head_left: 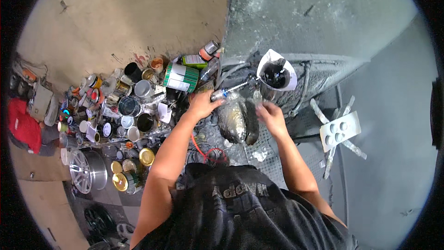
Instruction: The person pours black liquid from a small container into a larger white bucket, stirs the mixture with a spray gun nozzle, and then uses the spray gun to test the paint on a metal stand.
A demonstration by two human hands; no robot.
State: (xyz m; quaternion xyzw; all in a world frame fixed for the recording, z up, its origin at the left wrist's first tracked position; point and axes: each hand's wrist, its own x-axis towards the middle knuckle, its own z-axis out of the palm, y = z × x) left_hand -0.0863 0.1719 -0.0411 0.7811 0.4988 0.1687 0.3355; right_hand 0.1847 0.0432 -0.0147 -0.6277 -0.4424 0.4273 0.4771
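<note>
My left hand (pixel 201 105) is closed at the end of a silver tool with a blue collar (pixel 219 95); its thin shaft runs right toward a cup (pixel 269 93). A white paper strainer (pixel 291 76) sits in the top of this cup, with glossy black liquid (pixel 274 75) inside it. Just below the cup is my right hand (pixel 273 119), its fingers bent and slightly blurred, so whether they grip anything is unclear. Between my hands stands a rounded, foil-covered silver object (pixel 235 119), crusted with dark paint.
To the left, a crowded bench holds several paint cans and cups, including a green-striped can (pixel 181 78). Below it are a wheel rim (pixel 88 172) and gold-lidded cans (pixel 121 181). A red hose (pixel 200 147) lies near my body. Right, a taped stand (pixel 340 132) carries round pieces. A person in red (pixel 25 125) is far left.
</note>
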